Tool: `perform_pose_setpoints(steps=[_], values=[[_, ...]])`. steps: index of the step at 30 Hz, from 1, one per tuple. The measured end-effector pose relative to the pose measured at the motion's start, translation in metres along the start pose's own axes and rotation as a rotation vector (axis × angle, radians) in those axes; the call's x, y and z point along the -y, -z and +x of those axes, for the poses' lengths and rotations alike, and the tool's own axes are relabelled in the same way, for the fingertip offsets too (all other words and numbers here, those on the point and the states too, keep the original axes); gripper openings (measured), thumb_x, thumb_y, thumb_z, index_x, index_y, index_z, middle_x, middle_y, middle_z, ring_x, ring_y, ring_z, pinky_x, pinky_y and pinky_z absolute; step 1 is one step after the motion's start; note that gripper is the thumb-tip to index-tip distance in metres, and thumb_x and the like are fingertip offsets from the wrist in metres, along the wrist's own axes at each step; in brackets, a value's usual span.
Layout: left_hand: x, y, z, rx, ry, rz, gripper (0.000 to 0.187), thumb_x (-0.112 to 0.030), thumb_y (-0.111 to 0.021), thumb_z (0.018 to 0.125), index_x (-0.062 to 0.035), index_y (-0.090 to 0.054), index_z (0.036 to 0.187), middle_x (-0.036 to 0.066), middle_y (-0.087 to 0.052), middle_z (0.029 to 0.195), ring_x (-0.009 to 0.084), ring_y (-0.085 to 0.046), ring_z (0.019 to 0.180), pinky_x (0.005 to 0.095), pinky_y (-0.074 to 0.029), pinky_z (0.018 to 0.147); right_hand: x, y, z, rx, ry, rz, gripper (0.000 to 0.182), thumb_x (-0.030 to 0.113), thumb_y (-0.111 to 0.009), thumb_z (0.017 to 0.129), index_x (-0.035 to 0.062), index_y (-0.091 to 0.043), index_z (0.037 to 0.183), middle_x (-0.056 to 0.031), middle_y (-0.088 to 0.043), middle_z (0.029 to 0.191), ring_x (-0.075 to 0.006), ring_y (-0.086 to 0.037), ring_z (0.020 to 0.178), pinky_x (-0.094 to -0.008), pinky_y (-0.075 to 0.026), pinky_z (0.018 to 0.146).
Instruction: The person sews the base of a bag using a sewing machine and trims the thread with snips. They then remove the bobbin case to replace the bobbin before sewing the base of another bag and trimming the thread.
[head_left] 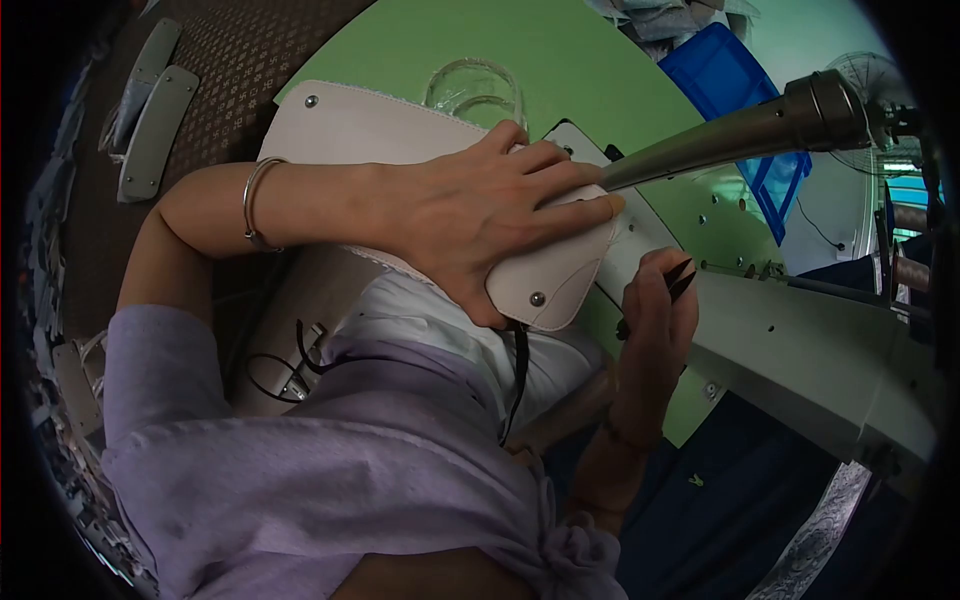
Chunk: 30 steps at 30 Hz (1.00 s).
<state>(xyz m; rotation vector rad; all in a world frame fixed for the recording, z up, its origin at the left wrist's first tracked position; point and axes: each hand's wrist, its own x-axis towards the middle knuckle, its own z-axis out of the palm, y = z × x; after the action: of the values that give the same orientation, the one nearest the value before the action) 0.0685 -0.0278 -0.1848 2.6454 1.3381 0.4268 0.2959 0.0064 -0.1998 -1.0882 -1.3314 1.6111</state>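
Note:
My left hand (480, 205) lies across a pale pink stitched panel (375, 125) with metal studs at its ends, its fingers wrapped over the panel's right part and the thumb at the lower edge. The panel rests partly on the green table and reaches over my lap. Right of the panel, my right hand (658, 310) is closed around small black snips (681, 280), whose pointed blades stick out by the fingertips. The snips are apart from the panel. A dark strap (518, 375) hangs below the panel's lower edge.
A sewing machine (820, 350) with a thick metal post (730, 130) stands at the right. On the green table (365, 50) lies a clear plastic-wrapped ring (478, 85). A blue crate (720, 80) is behind. Similar pale pieces (158, 135) lie at the upper left.

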Motion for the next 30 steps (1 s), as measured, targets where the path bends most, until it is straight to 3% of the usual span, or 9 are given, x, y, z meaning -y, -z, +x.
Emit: perform_pose_setpoints(steps=[9, 11, 14, 18, 20, 21, 24, 26, 30], values=[[-0.010, 0.001, -0.001, 0.048, -0.042, -0.003, 0.114, -0.047, -0.083, 0.051, -0.0079, -0.029, 0.143, 0.019, -0.044, 0.128, 0.0347, -0.045, 0.116, 0.0467, -0.035, 0.088, -0.016, 0.018, 0.009, 0.058, 0.428, -0.614, 0.020, 0.001, -0.067, 0.084, 0.0032, -0.063, 0.104, -0.0004, -0.047, 0.079, -0.0045, -0.035, 0.056, -0.0209, -0.030, 0.050], [-0.017, 0.005, 0.002, 0.134, 0.039, -0.011, 0.117, -0.046, -0.083, 0.050, -0.0148, -0.027, 0.148, 0.020, -0.043, 0.129, 0.0359, -0.044, 0.117, 0.0481, -0.035, 0.087, -0.019, 0.017, 0.000, 0.112, 0.461, -0.632, 0.013, 0.002, -0.067, 0.084, 0.0033, -0.064, 0.097, -0.0077, -0.052, 0.087, -0.0153, -0.056, 0.067, -0.0275, -0.045, 0.056], [-0.020, 0.008, 0.013, 0.252, 0.040, 0.058, 0.115, -0.044, -0.084, 0.048, -0.0228, -0.031, 0.148, 0.022, -0.042, 0.129, 0.0369, -0.043, 0.116, 0.0493, -0.035, 0.086, -0.014, 0.007, -0.021, 0.106, 0.496, -0.673, 0.011, 0.002, -0.067, 0.084, 0.0034, -0.064, 0.095, -0.0081, -0.054, 0.087, -0.0179, -0.058, 0.068, -0.0289, -0.047, 0.057], [-0.021, 0.007, 0.011, 0.223, -0.018, 0.118, 0.104, -0.044, -0.082, 0.051, -0.0265, -0.039, 0.145, 0.025, -0.041, 0.132, 0.0398, -0.042, 0.119, 0.0508, -0.036, 0.089, -0.029, 0.003, -0.034, 0.111, 0.637, -0.632, 0.012, 0.003, -0.067, 0.085, 0.0042, -0.065, 0.097, -0.0075, -0.054, 0.087, -0.0178, -0.058, 0.067, -0.0289, -0.047, 0.057], [-0.018, 0.005, 0.007, 0.120, -0.025, 0.104, 0.098, -0.045, -0.079, 0.055, -0.0255, -0.041, 0.144, 0.029, -0.038, 0.135, 0.0422, -0.041, 0.123, 0.0520, -0.035, 0.093, -0.036, 0.015, -0.027, 0.032, 0.472, -0.562, 0.015, 0.005, -0.067, 0.084, 0.0053, -0.066, 0.099, -0.0063, -0.054, 0.087, -0.0176, -0.058, 0.067, -0.0284, -0.048, 0.057], [-0.017, 0.005, 0.004, 0.121, 0.002, 0.128, 0.094, -0.046, -0.076, 0.058, -0.0256, -0.042, 0.144, 0.029, -0.036, 0.138, 0.0436, -0.039, 0.125, 0.0526, -0.034, 0.097, -0.058, 0.028, -0.016, -0.077, 0.430, -0.520, 0.018, 0.006, -0.065, 0.086, 0.0043, -0.066, 0.104, -0.0027, -0.053, 0.082, -0.0082, -0.048, 0.058, -0.0243, -0.040, 0.052], [-0.023, 0.008, -0.005, 0.089, 0.052, 0.149, 0.097, -0.048, -0.076, 0.055, -0.0256, -0.042, 0.143, 0.026, -0.037, 0.139, 0.0421, -0.040, 0.125, 0.0524, -0.034, 0.096, -0.177, 0.092, 0.026, -0.240, 0.161, -0.556, 0.026, 0.008, -0.063, 0.088, 0.0037, -0.062, 0.114, -0.0066, -0.056, 0.095, -0.0151, -0.056, 0.071, -0.0276, -0.047, 0.065], [-0.026, 0.011, -0.008, 0.118, 0.064, 0.120, 0.096, -0.046, -0.077, 0.054, -0.0248, -0.045, 0.142, 0.026, -0.036, 0.140, 0.0423, -0.040, 0.125, 0.0514, -0.032, 0.100, -0.253, 0.128, 0.047, -0.418, 0.478, -1.096, 0.036, 0.012, -0.061, 0.090, 0.0035, -0.056, 0.124, -0.0129, -0.053, 0.119, -0.0276, -0.058, 0.102, -0.0364, -0.047, 0.086], [-0.023, 0.035, -0.036, 0.008, 0.065, 0.093, 0.096, -0.057, -0.076, 0.051, -0.0238, -0.051, 0.138, 0.023, -0.037, 0.141, 0.0394, -0.040, 0.124, 0.0494, -0.033, 0.097, -0.229, 0.116, 0.035, -0.466, 0.405, -1.241, 0.041, 0.014, -0.062, 0.090, 0.0016, -0.052, 0.128, -0.0165, -0.041, 0.137, -0.0363, -0.043, 0.124, -0.0423, -0.038, 0.101]])
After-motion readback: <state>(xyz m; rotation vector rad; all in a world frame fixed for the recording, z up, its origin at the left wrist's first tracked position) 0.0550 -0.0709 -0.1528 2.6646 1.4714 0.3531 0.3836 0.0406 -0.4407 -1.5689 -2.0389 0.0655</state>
